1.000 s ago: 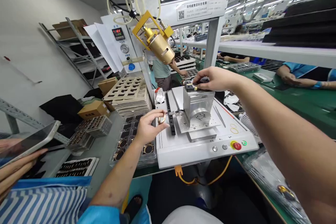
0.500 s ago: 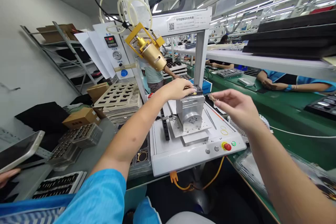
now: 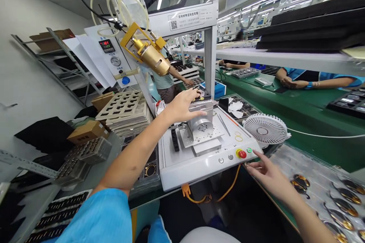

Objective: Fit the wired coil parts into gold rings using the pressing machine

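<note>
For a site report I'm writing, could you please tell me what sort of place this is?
It appears to be a factory assembly floor: a benchtop glue dispenser with a gold barrel, long green workbenches, and stacks of beige parts trays.

A bright blue sleeve [image 3: 94,216] is worn; left hand [image 3: 182,108] and right hand [image 3: 269,178] are bare.
</note>
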A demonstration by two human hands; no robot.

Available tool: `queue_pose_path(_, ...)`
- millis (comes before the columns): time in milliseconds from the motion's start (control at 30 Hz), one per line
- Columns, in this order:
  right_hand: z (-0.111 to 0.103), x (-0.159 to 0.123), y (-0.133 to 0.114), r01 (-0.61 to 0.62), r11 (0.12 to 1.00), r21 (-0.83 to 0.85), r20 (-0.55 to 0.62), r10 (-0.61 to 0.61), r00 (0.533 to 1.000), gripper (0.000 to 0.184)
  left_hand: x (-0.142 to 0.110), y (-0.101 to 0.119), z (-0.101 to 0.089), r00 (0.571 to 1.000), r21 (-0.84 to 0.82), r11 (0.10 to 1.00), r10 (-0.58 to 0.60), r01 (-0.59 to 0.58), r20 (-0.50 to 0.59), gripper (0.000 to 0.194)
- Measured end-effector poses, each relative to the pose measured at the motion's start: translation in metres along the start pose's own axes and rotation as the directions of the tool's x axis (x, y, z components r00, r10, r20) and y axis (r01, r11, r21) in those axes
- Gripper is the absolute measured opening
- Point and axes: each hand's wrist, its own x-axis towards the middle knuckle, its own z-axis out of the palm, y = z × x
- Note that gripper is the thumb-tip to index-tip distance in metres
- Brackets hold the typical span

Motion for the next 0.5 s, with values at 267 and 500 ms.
queue_pose_path(267,0.022,0.005,0.013,0.087,0.885,-0.457,0.059,-0.068,0.996,0.097,-0.026,0.009,-0.006,0.994,-0.090,0.990,-0.106,0.105,0.000,0.068)
queue_pose_path(500,0.020,0.010,0.038,0.081,0.908,-0.412,0.034,-0.073,0.997,0.112,-0.149,0.104,0.085,0.918,-0.665,0.739,-0.331,0.108,-0.219,0.032)
